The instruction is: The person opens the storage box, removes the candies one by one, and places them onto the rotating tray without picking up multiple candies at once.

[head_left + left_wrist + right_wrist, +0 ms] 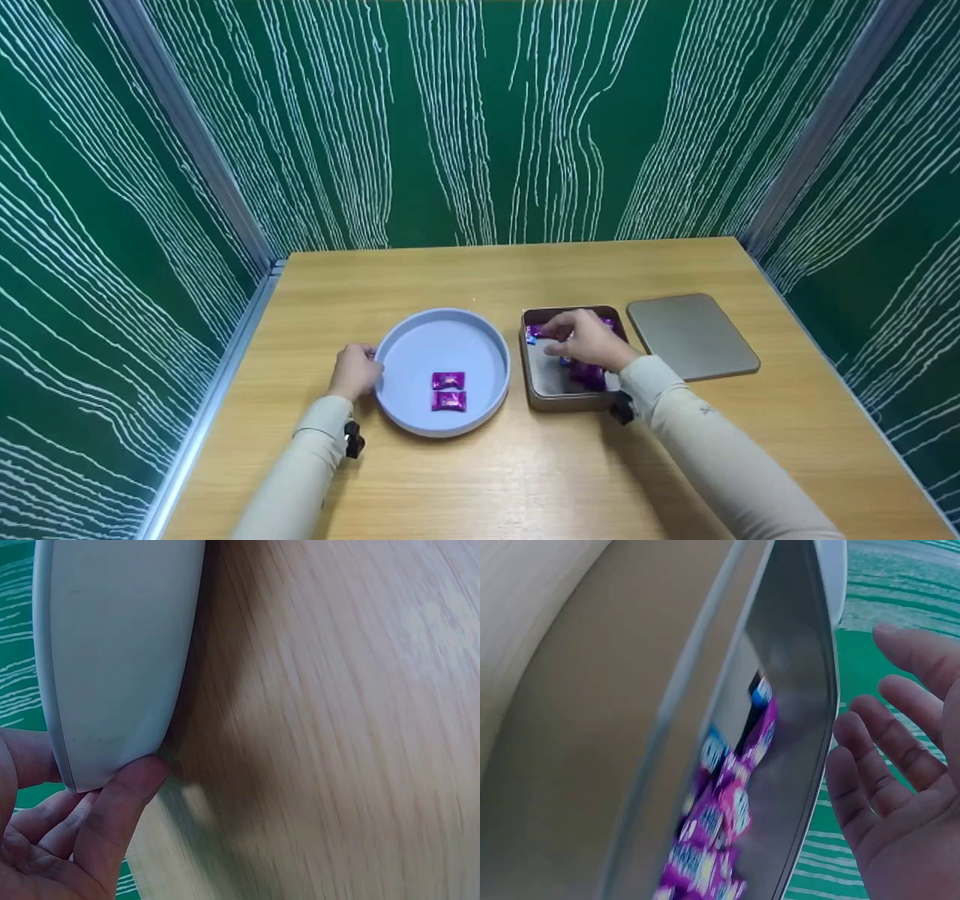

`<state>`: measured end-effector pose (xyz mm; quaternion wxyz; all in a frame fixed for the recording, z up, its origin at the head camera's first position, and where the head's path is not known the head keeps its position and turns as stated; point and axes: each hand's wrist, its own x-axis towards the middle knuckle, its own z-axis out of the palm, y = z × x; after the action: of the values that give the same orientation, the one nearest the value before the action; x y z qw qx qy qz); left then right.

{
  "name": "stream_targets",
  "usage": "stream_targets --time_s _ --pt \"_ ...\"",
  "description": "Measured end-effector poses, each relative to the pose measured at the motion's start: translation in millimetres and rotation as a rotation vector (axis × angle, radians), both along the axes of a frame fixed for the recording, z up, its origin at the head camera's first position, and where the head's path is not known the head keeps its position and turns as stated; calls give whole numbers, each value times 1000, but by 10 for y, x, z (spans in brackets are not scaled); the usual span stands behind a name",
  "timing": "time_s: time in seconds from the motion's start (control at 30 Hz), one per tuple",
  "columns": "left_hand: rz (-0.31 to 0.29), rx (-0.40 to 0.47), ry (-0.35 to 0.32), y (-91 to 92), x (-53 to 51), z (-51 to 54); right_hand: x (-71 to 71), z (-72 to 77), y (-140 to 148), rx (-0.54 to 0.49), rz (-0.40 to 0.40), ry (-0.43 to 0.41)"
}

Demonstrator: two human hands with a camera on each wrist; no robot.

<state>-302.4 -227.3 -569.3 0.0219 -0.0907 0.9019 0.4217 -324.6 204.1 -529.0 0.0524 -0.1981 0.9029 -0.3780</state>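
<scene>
A round pale-blue dish (442,341) with a raised rim stands on the table, two purple-wrapped candies (448,401) lying inside it one below the other. My left hand (355,372) grips its left side, thumb (142,778) low on the outer wall and a finger over the rim. Beside the dish is a rectangular metal tin (568,403) holding several wrapped candies (705,825), mostly purple, some with blue. My right hand (589,339) hovers over the tin, fingers loosely bent and apart, with nothing between them in the right wrist view.
A flat metal lid (694,337) lies just right of the tin. The wooden table (480,487) is bounded by green panels (465,112) with white wavy lines at the back and sides, joined by metal posts.
</scene>
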Motion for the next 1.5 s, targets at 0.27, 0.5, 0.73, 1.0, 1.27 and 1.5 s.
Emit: stream_targets --time_s 0.27,0.5,0.73,1.0,1.27,1.5 --pt "-5 16 -6 -2 1 18 -8 -57 246 66 0 -4" --pt "-6 28 -9 7 14 32 18 -104 331 130 5 -29" --pt "-2 25 -32 7 5 27 12 -156 372 177 25 -7" --pt "-11 14 -2 -3 9 21 26 -205 392 188 18 -54" --pt "-1 26 -17 3 6 20 2 -279 394 143 53 -123" --pt "-3 30 -14 -3 9 20 -39 -372 386 143 114 -56"
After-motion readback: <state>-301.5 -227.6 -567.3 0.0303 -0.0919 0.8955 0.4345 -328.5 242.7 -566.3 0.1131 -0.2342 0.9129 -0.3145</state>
